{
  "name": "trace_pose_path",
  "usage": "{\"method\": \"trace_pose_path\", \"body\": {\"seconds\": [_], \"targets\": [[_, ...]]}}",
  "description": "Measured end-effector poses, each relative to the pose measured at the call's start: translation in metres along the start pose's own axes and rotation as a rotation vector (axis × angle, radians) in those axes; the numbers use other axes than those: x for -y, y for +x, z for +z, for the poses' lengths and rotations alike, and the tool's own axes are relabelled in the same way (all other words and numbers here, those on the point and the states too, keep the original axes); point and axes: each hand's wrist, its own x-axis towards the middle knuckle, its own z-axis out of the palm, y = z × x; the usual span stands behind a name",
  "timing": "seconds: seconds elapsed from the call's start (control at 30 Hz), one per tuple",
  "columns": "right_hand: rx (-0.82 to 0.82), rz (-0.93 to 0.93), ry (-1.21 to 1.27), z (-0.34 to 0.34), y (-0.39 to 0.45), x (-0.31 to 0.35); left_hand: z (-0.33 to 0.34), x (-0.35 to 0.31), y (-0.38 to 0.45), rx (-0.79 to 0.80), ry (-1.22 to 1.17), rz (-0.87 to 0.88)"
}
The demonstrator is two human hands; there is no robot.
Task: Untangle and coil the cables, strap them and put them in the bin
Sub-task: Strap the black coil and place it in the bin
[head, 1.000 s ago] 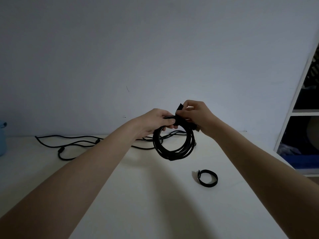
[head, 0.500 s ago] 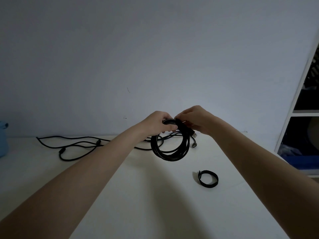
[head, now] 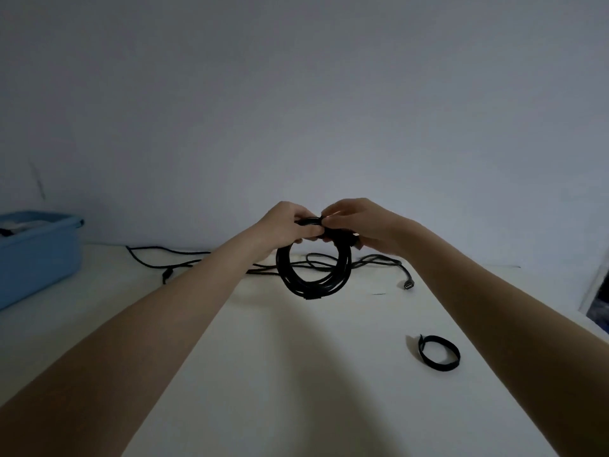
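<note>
L hand grips coiled cable; R hand pinches strap at its top. Risk: grip slackens, loops spring apart before strap closes.

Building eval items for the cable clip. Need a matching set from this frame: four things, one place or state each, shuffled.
Things:
1. coiled black cable
2. loop strap
3. blue bin
4. loose cables

Places or states:
A. at the table's far left edge
B. held up above the table by the left hand and right hand
C. lying alone on the table, near right
D. sprawled uncoiled along the table's back

Pairs: 1-B, 2-C, 3-A, 4-D
</note>
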Motion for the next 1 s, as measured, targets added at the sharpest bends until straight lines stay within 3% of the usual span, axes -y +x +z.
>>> {"method": "trace_pose_path", "body": {"seconds": [0.23, 0.4, 0.47, 0.57, 0.67, 0.77, 0.87, 0.93, 1.0], "targets": [[0.14, -0.261, -0.17, 0.093, 0.043, 0.053, -0.09, 0.041, -0.055, -0.155, -0.151, -0.147], [0.196, -0.325, -0.042, 0.178, 0.076, 0.087, -0.161, 0.08, -0.098, -0.337, -0.133, -0.218], [0.246, -0.308, -0.005, 0.209, 0.09, 0.1, -0.192, 0.099, -0.111, -0.479, -0.231, -0.248], [0.462, -0.225, 0.136, 0.255, 0.112, 0.114, -0.241, 0.132, -0.118, -0.785, -0.473, -0.287], [0.531, -0.294, 0.108, 0.304, 0.137, 0.13, -0.284, 0.16, -0.118, -1.03, -0.522, -0.386], [0.465, -0.391, 0.114, 0.347, 0.166, 0.151, -0.321, 0.18, -0.119, -1.143, -0.458, -0.405], [0.383, -0.355, 0.208, 0.38, 0.193, 0.172, -0.359, 0.197, -0.118, -1.209, -0.348, -0.388], [0.335, -0.28, 0.317, 0.404, 0.21, 0.184, -0.379, 0.208, -0.115, -1.192, -0.021, -0.472], [0.272, -0.245, 0.302, 0.424, 0.226, 0.19, -0.386, 0.219, -0.111, -0.985, 0.427, -0.6]]}}
